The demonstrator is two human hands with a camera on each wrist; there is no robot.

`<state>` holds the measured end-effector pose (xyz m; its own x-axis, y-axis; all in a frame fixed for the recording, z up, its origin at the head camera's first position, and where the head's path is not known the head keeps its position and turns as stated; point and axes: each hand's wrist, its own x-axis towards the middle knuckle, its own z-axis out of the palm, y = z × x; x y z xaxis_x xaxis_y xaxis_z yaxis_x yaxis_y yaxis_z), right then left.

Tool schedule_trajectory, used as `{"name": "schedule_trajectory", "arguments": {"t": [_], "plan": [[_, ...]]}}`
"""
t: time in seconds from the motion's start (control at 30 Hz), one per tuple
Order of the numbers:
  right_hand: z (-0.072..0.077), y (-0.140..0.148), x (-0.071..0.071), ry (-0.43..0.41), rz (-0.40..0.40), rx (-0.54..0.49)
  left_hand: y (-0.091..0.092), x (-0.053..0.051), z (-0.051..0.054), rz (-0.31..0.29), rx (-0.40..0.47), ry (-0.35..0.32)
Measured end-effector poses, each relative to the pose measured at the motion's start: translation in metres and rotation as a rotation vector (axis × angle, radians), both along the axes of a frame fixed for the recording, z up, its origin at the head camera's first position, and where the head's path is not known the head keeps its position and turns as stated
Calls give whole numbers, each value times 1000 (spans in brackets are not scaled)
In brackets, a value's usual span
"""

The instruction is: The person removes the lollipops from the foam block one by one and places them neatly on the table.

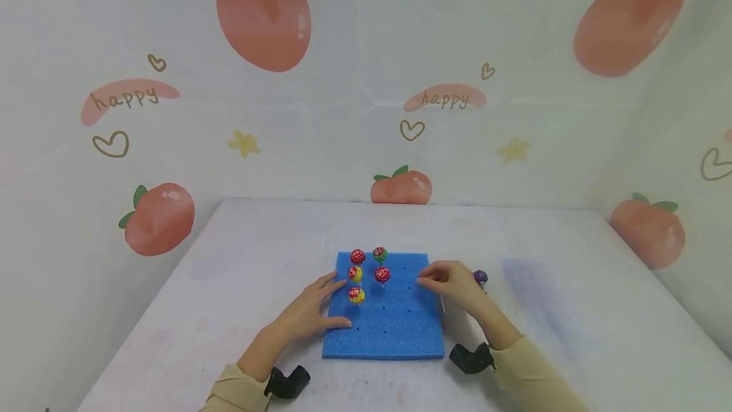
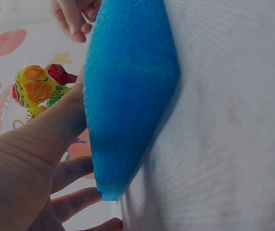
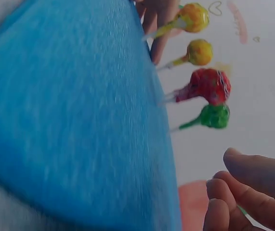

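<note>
Several wrapped lollipops stand upright by their sticks in a blue foam board (image 1: 394, 339). The left column has a red lollipop (image 1: 357, 257) at the back and two yellow lollipops (image 1: 357, 295) in front. Beside it are a green-and-red lollipop (image 1: 380, 252) and another red lollipop (image 1: 382, 274). My left hand (image 1: 305, 310) rests at the board's left edge, thumb and fingers spread. Over the right edge hovers my right hand (image 1: 454, 285), fingers loosely bent, with nothing seen between thumb and fingertips in the right wrist view. A purple lollipop (image 1: 480, 277) lies behind it, partly hidden.
A white stick (image 1: 443, 304) shows beside the board's right edge, its other end hidden by the right hand. Small holes dot the foam. The white tabletop (image 1: 274, 227) meets a fruit-printed curtain (image 1: 343, 113) at the back.
</note>
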<state>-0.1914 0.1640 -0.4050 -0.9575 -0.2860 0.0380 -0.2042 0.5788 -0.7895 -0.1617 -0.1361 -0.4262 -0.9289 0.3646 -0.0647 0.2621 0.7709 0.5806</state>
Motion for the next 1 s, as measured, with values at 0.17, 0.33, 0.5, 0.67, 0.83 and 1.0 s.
{"name": "schedule_trajectory", "arguments": {"t": [0.17, 0.33, 0.5, 0.67, 0.83, 1.0], "plan": [[0, -17, -1, 3, 14, 8, 0, 1, 0, -4, 4, 0], [-4, -28, -3, 0, 35, -1, 0, 1, 0, -3, 0, 6], [-7, -36, -5, -13, 64, -28, 0, 0, 0, -2, -3, 5], [-9, -43, -5, -15, 84, -45, 0, 1, 1, 1, -6, 5], [-12, -47, -6, -28, 106, -60, 0, 0, 0, 3, -3, -1], [-11, -51, -6, -40, 105, -60, 0, 0, 0, -1, 0, 0]]}}
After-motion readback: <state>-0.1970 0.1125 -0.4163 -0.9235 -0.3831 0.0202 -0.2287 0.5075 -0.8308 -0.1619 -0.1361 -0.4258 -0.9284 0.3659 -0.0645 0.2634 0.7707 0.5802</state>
